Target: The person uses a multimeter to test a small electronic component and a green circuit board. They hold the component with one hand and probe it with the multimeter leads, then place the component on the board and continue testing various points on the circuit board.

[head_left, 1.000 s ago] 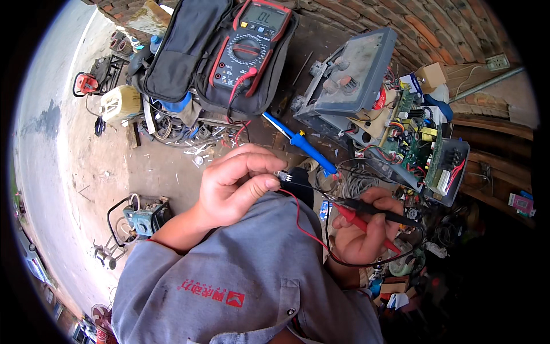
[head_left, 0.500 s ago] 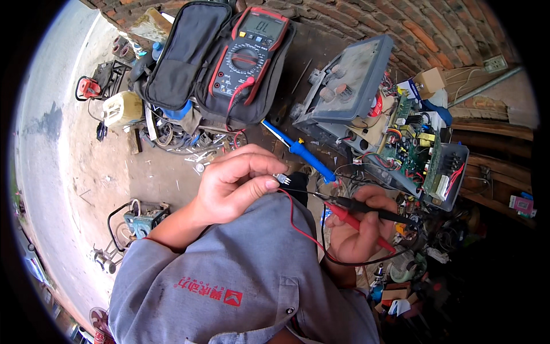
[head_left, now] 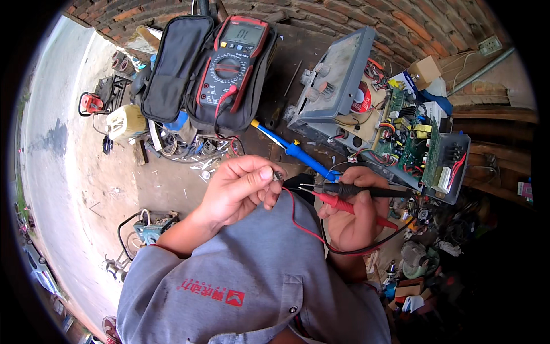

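Between its thumb and fingers, my left hand (head_left: 232, 192) pinches a small electronic component (head_left: 278, 175) with short metal legs. Its body is mostly covered by the fingertips. My right hand (head_left: 354, 222) grips two multimeter probes side by side, a black probe (head_left: 372, 190) above a red probe (head_left: 352, 207). Their metal tips point left toward the component, with a small gap between. Red and black leads loop below the hand. Beyond my left hand, a red and grey multimeter (head_left: 231, 67) lies face up in its black case (head_left: 172, 71), display lit.
A blue soldering iron (head_left: 299, 152) lies beyond my hands. At the right, an opened grey housing (head_left: 338, 74) stands with green circuit boards (head_left: 409, 137) and wires. Tangled cables and scraps lie left, near a yellowish jug (head_left: 123, 121). A brick wall (head_left: 412, 26) borders the back.
My left fingers have turned the component, and more of it is now covered. The probes have shifted in my right hand, their tips now closer together. The whole view has shifted slightly.
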`<state>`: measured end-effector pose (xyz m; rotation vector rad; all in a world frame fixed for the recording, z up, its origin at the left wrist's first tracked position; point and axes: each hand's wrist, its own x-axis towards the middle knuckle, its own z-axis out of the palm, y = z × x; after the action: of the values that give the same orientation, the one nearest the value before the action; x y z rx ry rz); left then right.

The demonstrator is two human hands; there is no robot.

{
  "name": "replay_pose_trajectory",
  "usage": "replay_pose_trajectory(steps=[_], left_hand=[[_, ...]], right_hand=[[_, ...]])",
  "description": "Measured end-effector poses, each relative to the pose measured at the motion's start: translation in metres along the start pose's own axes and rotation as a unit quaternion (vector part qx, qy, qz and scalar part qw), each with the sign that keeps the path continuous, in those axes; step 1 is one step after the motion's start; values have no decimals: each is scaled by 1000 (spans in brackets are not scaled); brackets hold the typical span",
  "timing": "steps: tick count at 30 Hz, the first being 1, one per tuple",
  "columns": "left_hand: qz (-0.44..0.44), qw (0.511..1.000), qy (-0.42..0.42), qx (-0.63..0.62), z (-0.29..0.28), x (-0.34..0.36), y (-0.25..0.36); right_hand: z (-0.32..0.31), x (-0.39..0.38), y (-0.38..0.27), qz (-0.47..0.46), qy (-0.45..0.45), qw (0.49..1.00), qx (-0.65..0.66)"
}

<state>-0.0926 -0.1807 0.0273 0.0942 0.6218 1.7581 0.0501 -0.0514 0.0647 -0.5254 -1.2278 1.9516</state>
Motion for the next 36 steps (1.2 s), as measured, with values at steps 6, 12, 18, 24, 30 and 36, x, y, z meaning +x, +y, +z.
replay_pose_trajectory(steps=[6, 12, 18, 24, 30, 36], left_hand=[[-26, 999, 28, -31, -3, 2, -2], [-13, 998, 25, -58, -6, 4, -5], [-16, 995, -4, -96, -4, 6, -5], [21, 998, -49, -32, -8, 4, -11], [8, 996, -81, -38, -4, 2, -13], [1, 993, -104, -55, -5, 0, -13]], right_hand=[[-5, 4, 7, 55, 28, 996, 65], [-5, 6, 11, 54, 22, 994, 91], [-4, 3, 10, 39, 34, 995, 88], [-4, -2, 10, 27, 27, 995, 88], [-2, -3, 10, 52, 9, 993, 108], [-4, -4, 11, 72, -20, 984, 159]])
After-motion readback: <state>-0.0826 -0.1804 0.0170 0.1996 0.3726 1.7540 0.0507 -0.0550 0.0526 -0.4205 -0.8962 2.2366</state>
